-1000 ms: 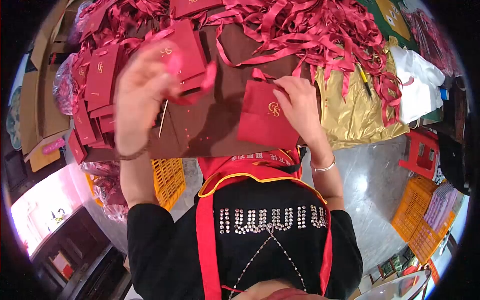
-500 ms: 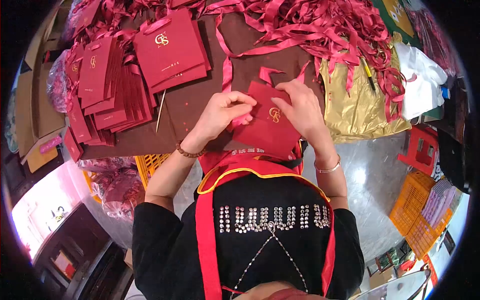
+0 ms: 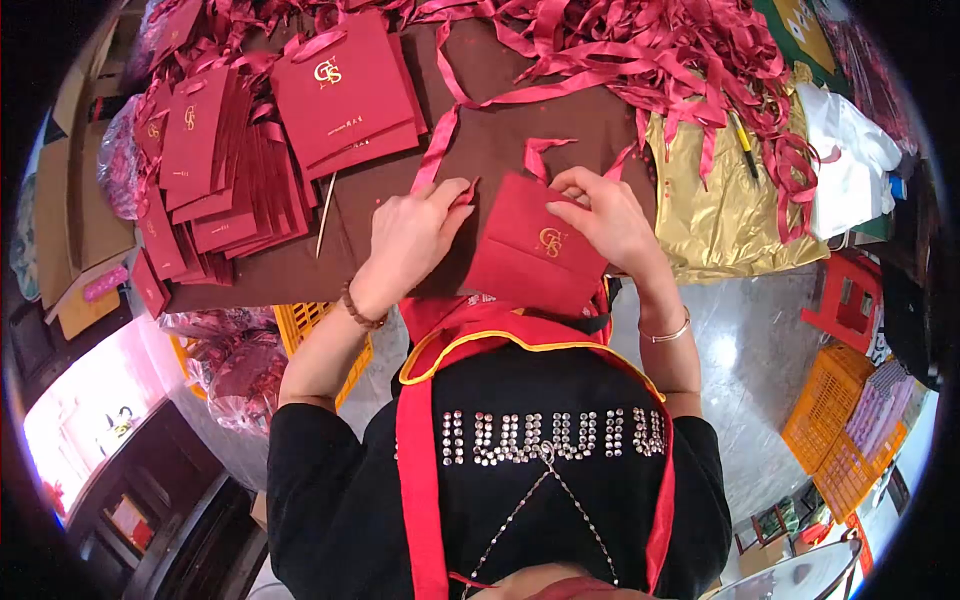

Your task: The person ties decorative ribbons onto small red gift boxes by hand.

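Just beyond the held bag [image 3: 530,242], tangled ribbons [image 3: 640,72] overlap gold sheeting [image 3: 708,222].

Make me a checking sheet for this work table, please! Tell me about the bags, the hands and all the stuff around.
Surface: brown tabletop, partly covered.
Job's things: small red bag with gold letters near the front edge; stacked red bags on the left; heaped ribbons at the back.
Clutter: thin stick; yellow-and-black pen by the gold sheet; white plastic bag on the right.
Hands: left hand pinches a bit of red, too small to name; right hand holds the small red bag's upper edge.
Cables: nothing seen.
Surroundings: red stool and orange crates on the right; cardboard on the left.
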{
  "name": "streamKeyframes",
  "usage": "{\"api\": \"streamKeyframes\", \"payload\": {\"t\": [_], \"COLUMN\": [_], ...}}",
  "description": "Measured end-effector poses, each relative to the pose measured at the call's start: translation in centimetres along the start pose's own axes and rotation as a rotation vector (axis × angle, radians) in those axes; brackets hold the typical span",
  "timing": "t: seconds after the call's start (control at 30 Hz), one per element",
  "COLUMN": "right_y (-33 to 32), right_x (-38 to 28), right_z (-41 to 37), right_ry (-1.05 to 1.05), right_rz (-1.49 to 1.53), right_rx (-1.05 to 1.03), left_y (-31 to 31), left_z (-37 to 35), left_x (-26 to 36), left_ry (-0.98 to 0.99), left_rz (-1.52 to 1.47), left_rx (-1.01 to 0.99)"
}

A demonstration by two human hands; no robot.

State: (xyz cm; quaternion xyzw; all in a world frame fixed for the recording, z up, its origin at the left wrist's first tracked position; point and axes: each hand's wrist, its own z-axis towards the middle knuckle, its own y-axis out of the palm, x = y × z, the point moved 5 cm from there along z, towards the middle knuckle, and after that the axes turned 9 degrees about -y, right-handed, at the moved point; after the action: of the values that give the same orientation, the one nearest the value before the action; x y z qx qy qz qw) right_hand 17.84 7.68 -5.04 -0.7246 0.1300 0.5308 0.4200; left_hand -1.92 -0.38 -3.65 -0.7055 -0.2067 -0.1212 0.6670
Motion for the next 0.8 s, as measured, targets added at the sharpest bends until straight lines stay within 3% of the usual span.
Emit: {"api": "streamKeyframes", "payload": {"t": [0.17,0.3,0.37,0.4,0.5,0.57,0.63,0.77,0.8], "right_y": [0.3,0.5,0.4,0.3,0.7,0.8,0.7,0.9,1.0], "right_x": [0.1,0.4,0.3,0.3,1.0,1.0,1.1,1.2,1.1], "right_z": [0.0,-0.1,-0.1,-0.2,-0.3,-0.5,-0.6,-0.5,-0.5], "right_ry": [0.014,0.061,0.056,0.048,0.177,0.177,0.181,0.18,0.158], "right_rz": [0.024,0.078,0.076,0.07,0.197,0.225,0.25,0.27,0.258], "right_rx": [-0.029,-0.041,-0.044,-0.051,-0.11,-0.106,-0.096,-0.119,-0.114], "left_y": [0.8,1.1,0.8,0.9,1.7,1.8,0.2,0.8,1.1], "left_z": [0.5,0.9,1.2,1.2,0.6,0.4,0.5,0.4,0.2], "left_x": [1.3,1.0,0.4,0.3,0.8,1.1,2.1,2.5,2.8], "left_ry": [0.176,0.213,-0.002,-0.109,-0.161,-0.229,-0.156,-0.134,-0.043], "left_rz": [0.204,0.137,-0.376,-0.436,-0.674,-0.697,-0.569,-0.574,-0.527], "left_rx": [0.252,0.277,0.075,-0.041,-0.177,-0.207,-0.037,-0.147,-0.129]}}
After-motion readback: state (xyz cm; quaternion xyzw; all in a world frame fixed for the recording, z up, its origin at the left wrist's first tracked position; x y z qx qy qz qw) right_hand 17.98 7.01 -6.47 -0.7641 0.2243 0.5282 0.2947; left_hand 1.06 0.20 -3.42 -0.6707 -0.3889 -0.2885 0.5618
